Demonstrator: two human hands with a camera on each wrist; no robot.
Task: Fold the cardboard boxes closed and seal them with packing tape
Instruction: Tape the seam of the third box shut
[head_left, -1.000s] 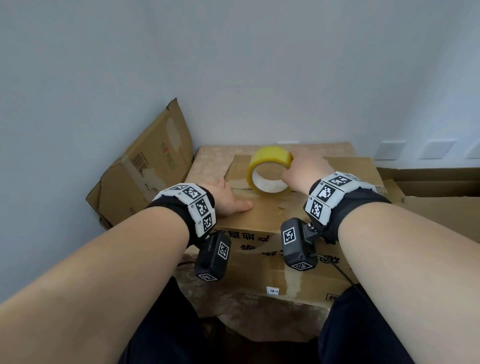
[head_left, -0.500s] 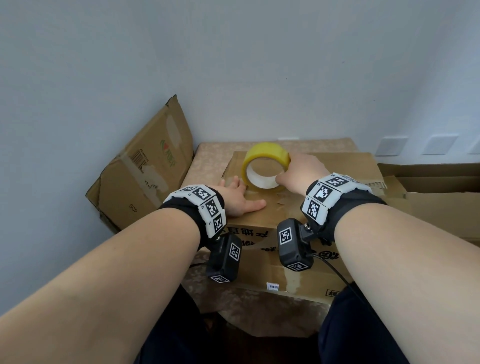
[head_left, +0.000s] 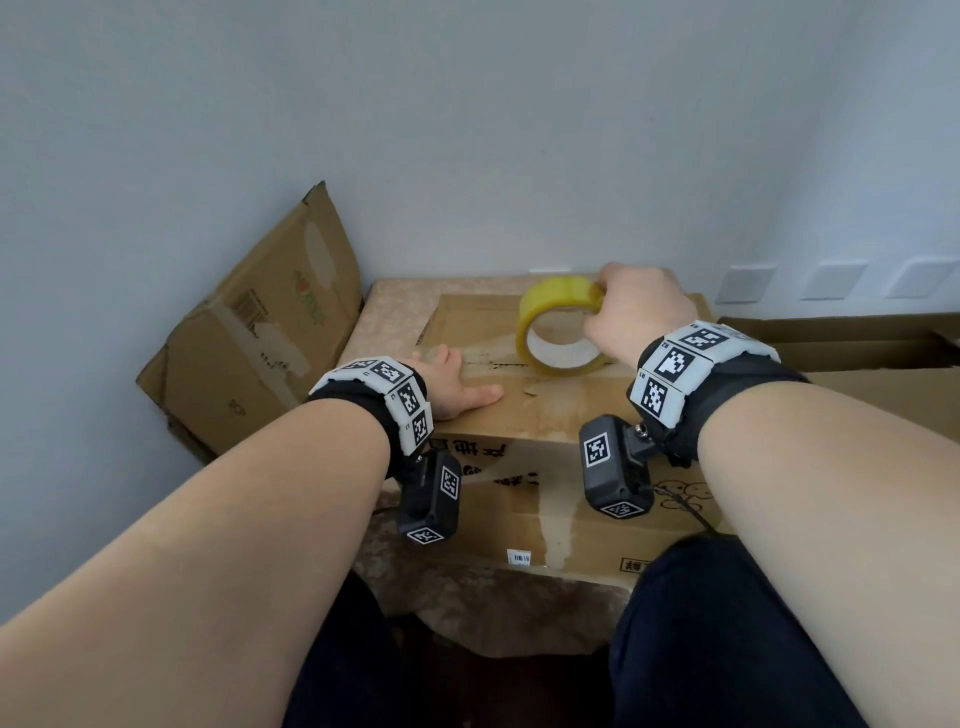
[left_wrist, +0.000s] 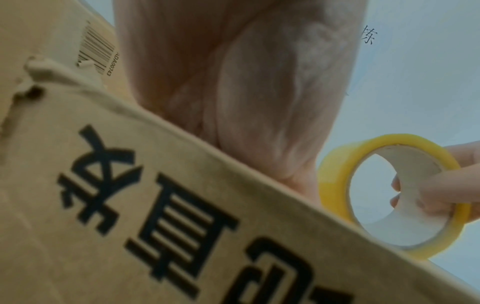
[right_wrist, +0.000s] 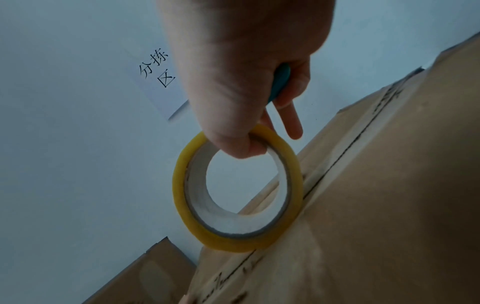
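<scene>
A closed cardboard box (head_left: 545, 415) with black print lies on a small table. My left hand (head_left: 457, 387) lies flat on its top near the left end, palm (left_wrist: 246, 82) down beside the centre seam. The yellow tape roll (head_left: 558, 332) stands on edge on the seam (right_wrist: 332, 164), right of the left hand. My right hand (head_left: 631, 317) grips the roll (right_wrist: 236, 195) at its top, thumb inside the core and fingers over the outside. A shiny strip of tape runs along the seam from the left hand to the roll. A teal object (right_wrist: 280, 82) is tucked in the right palm.
A flattened cardboard box (head_left: 260, 338) leans on the left wall. Another open box (head_left: 857, 353) stands to the right. The table's patterned cloth (head_left: 395, 301) shows behind the box. White wall sockets (head_left: 831, 280) sit at the back right, and a paper sign (right_wrist: 155, 67) hangs on the wall.
My right hand has moved the tape roll to the right along the seam, away from the left hand. The left hand stays pressed on the box top.
</scene>
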